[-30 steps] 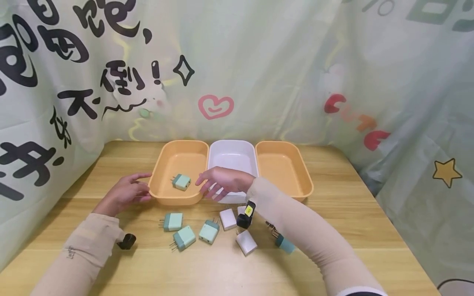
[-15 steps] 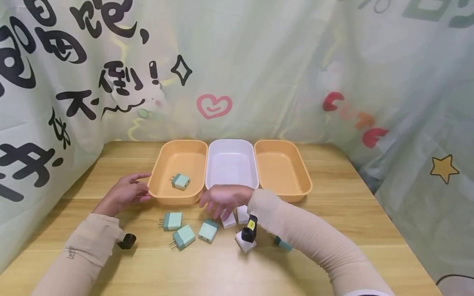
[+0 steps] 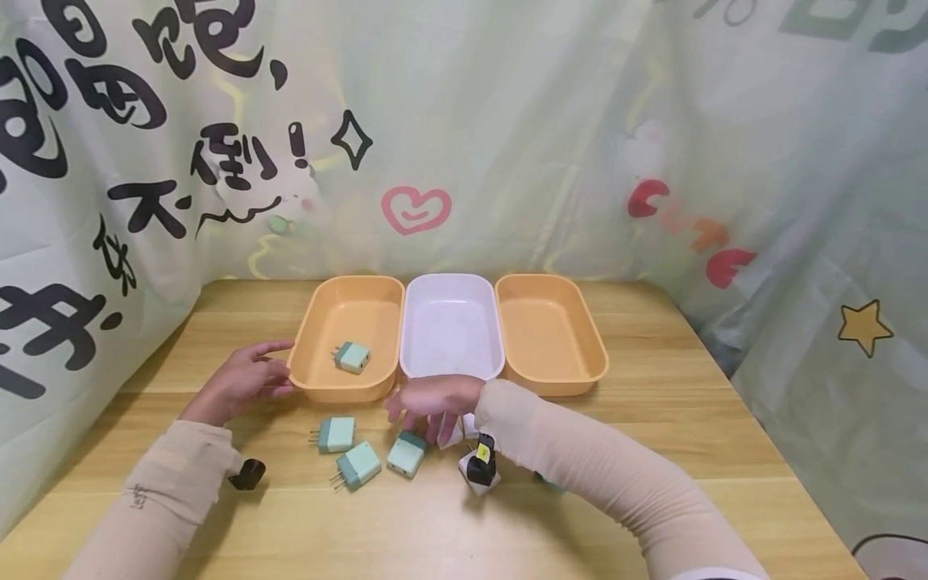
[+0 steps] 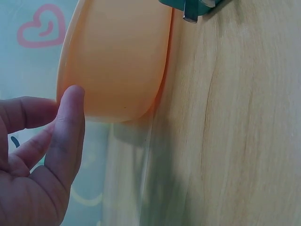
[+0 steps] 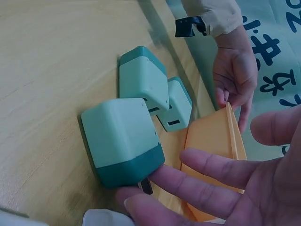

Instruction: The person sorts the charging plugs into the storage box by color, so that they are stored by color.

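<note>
My right hand reaches palm-down over the table with its fingers spread. In the right wrist view a mint-green plug charger lies just beyond the fingertips, its teal prong end towards them; whether they touch is unclear. White chargers lie under and beside this hand, partly hidden. My left hand rests its extended fingers against the left side of the left orange tray. In the left wrist view the thumb lies along that tray's outer wall. One green charger lies inside this tray.
Two more green chargers lie on the wooden table, left of the right hand. A white tray stands between the left tray and a second orange tray. A printed curtain hangs behind. A teal piece shows under the right forearm.
My right hand has come down from above the left and white trays to the chargers in front of them. My left hand has stayed at the left tray.
</note>
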